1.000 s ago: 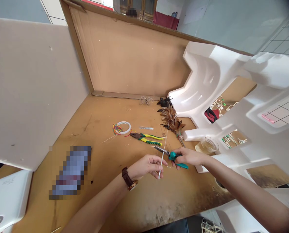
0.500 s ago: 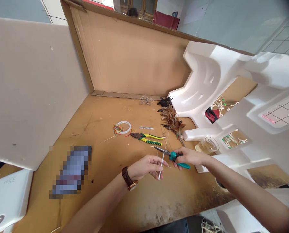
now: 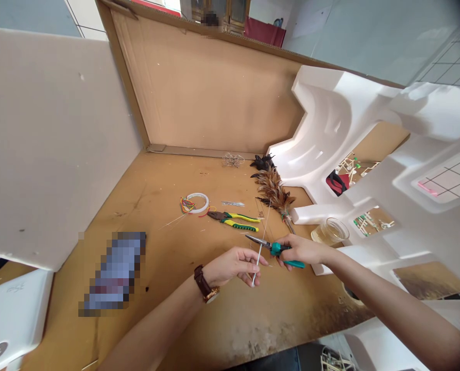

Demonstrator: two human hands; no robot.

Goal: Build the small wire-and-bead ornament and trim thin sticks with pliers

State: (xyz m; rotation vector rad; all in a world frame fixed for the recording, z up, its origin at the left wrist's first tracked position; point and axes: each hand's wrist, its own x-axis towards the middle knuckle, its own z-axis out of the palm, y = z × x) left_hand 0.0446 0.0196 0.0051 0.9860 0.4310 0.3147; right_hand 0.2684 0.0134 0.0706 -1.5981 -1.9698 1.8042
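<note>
My left hand, with a brown-strapped watch at the wrist, pinches a thin white stick. A finer wire-like length runs up from the stick's top. Around the teal handles of needle-nose pliers closes my right hand. The pliers' jaws lie across the upper part of the stick; I cannot tell how firmly they grip it. Beyond both hands, yellow-and-green pliers rest on the table, beside a white ring with coloured threads and several short thin rods.
A feather duster and a glass jar stand near white foam packing on the right. A tangle of wire lies by the cardboard wall. At left are a blurred phone-like object and a white device.
Almost nothing differs. The pliers and the stick have shifted very slightly to the right, and the teal handles look a little closer together.
</note>
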